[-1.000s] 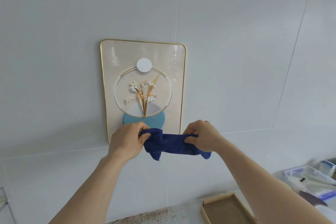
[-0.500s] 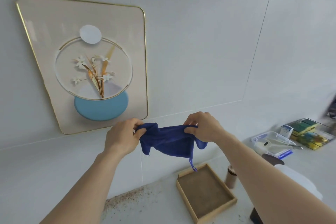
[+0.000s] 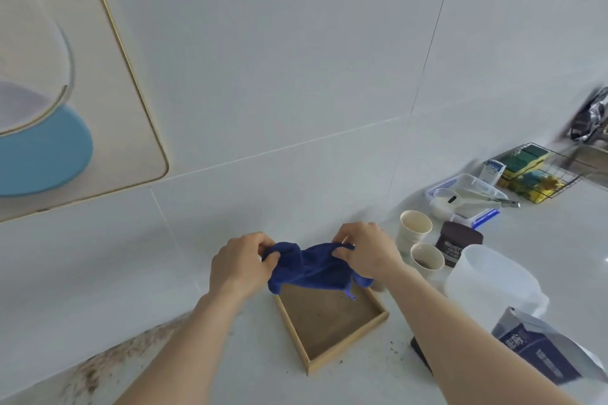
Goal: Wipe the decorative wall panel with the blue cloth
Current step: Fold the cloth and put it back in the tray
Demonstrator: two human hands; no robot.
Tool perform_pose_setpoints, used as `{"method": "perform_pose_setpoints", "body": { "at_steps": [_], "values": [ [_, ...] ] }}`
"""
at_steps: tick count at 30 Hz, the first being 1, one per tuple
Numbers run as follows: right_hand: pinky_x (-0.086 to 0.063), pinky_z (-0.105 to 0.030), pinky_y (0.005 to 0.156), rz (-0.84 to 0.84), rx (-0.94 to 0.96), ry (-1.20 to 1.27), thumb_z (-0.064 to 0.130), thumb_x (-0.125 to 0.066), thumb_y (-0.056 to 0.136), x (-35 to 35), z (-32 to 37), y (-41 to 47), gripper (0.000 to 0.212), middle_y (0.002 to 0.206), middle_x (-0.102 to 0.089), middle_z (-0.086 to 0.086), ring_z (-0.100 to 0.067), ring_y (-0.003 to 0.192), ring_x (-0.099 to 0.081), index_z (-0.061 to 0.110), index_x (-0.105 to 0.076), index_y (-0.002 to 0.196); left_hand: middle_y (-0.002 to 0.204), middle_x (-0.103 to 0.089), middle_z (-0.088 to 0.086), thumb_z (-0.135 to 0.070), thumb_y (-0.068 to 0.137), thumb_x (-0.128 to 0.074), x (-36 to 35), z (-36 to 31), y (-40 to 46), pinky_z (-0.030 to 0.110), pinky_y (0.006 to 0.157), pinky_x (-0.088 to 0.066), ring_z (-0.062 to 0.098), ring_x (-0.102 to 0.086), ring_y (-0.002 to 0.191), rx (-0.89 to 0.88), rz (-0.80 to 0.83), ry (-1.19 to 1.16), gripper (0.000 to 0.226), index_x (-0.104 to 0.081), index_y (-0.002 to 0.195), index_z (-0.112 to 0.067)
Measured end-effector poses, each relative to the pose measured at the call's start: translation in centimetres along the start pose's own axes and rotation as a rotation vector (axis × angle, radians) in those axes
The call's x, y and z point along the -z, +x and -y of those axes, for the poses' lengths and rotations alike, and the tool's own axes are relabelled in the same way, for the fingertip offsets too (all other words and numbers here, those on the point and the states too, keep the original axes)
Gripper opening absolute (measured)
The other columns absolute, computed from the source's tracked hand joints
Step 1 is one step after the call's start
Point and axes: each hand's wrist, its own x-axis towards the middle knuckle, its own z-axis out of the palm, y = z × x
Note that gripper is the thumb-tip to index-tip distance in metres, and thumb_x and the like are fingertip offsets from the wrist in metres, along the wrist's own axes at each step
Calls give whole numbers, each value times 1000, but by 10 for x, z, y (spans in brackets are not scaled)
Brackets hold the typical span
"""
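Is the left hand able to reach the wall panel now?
Probably yes. The left hand grips the blue cloth together with the right hand, low over the wooden tray. Only bare wall lies between it and the wall panel.

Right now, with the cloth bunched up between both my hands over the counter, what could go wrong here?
1. The blue cloth hangs just above the wooden tray; its dangling end could drag through the brown residue there and later smear the wall panel.
2. The right hand is close to two paper cups; a wide sweep may tip them.
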Motion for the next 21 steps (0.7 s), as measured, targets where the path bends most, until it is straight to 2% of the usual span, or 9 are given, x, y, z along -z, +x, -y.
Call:
{"method": "perform_pose_setpoints", "body": {
  "at_steps": [5,9,14,17,21],
  "values": [
    [-53,-37,75,27,-50,-13,29,-68,92,-43,-47,18,10,100,-75,4,-23,88,-65,29,-71,101,100,-74,-16,-34,89,-64,-63,3,17,34,80,-55,18,-68,94,63,78,35,15,-69,103,-38],
    [-47,-33,70,30,-64,2,21,-68,92,-77,-75,28,14,103,-74,2,-24,92,-65,28,-71,104,104,-74,-16,-33,92,-65,-110,12,26,31,76,-52,16,-69,95,95,115,56,18,-67,110,-37],
    [-45,-27,76,35,-27,-39,12,-62,97,-121,-101,31,21,112,-70,4,-21,99,-64,24,-71,113,113,-73,-13,-32,95,-66,-162,24,25,28,74,-50,17,-70,102,122,136,103,23,-63,118,-36],
    [-49,-31,78,67,8,-83,7,-61,97,-142,-115,29,24,109,-70,2,-22,101,-64,22,-72,113,120,-72,-9,-32,96,-67,-184,30,20,28,81,-56,17,-70,106,123,152,128,28,-61,123,-34],
    [-52,-36,80,154,69,-178,8,-59,98,-162,-126,22,27,110,-69,0,-24,101,-59,22,-72,118,128,-68,-10,-32,97,-65,-197,36,13,27,92,-49,16,-64,115,42,174,217,34,-59,130,-33]
  ]
}}
